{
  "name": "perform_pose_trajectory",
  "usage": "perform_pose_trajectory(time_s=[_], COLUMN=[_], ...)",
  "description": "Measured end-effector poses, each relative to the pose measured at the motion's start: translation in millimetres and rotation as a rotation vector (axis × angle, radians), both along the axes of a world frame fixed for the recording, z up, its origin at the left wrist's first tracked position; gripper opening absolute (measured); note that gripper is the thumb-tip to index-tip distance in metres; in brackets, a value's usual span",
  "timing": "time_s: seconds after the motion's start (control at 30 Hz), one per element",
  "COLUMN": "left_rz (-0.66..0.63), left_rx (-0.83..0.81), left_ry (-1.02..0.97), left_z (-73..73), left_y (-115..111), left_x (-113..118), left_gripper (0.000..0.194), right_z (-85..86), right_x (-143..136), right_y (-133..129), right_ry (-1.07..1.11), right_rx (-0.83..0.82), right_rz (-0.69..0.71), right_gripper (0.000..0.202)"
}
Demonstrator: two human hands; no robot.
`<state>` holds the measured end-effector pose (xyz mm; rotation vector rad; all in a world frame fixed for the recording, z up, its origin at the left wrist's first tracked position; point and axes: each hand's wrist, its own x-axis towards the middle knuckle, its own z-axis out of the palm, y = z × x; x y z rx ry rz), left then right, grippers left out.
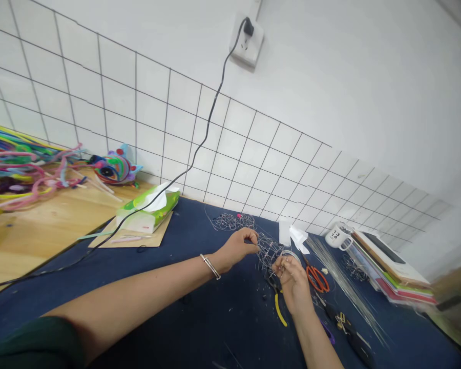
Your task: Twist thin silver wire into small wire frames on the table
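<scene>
An openwork piece of bent silver wire (269, 251) is held above the dark blue cloth, between my two hands. My left hand (240, 248), with a silver bangle at the wrist, pinches its left edge between thumb and fingers. At its lower right, the fingertips of my right hand (291, 277) close on the wire. Just beneath the piece lie pliers with a yellow handle (280, 310), partly hidden. Orange-handled scissors (317, 278) rest to the right of my right hand.
Tangled wire (230, 221) lies by the wall. Straight wires (346, 282), black-handled tools (359, 346), a white mug (338, 237) and stacked books (392, 266) are at right. A tissue pack (149, 210) and colourful pipe cleaners (30, 174) are at left. A black cord (209, 120) hangs across the view.
</scene>
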<state>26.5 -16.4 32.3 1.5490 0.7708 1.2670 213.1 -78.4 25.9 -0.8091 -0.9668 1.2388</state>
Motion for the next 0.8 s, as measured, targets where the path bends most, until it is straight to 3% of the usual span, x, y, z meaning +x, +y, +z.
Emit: perform_pose_trajectory(time_s=[0.13, 0.3, 0.43, 0.57, 0.8], left_rz=[0.118, 0.162, 0.087, -0.036, -0.176], left_rx=[0.215, 0.299, 0.418, 0.488, 0.460], left_ry=[0.091, 0.090, 0.052, 0.034, 0.061], left_z=[-0.7, -5.9, -8.9, -8.4, -5.2], left_y=[-2.5, -4.7, -4.9, -3.9, -5.2], left_x=[-1.1, -0.5, -0.5, -3.0, -5.3], left_gripper=[0.011, 0.025, 0.042, 0.034, 0.030], right_z=[0.6, 2.3, 2.2, 2.9, 1.9], right_x=[-3.0, -5.2, -5.6, -6.0, -5.6], right_y=[-1.7, -3.7, -4.5, -4.7, -3.6], right_ry=[-0.023, -0.049, -0.072, -0.055, 0.012], right_rx=[0.030, 0.058, 0.053, 0.059, 0.050], right_rz=[-0.026, -0.003, -0.011, 0.018, 0.047], right_gripper=[0.010, 0.010, 0.011, 0.012, 0.010])
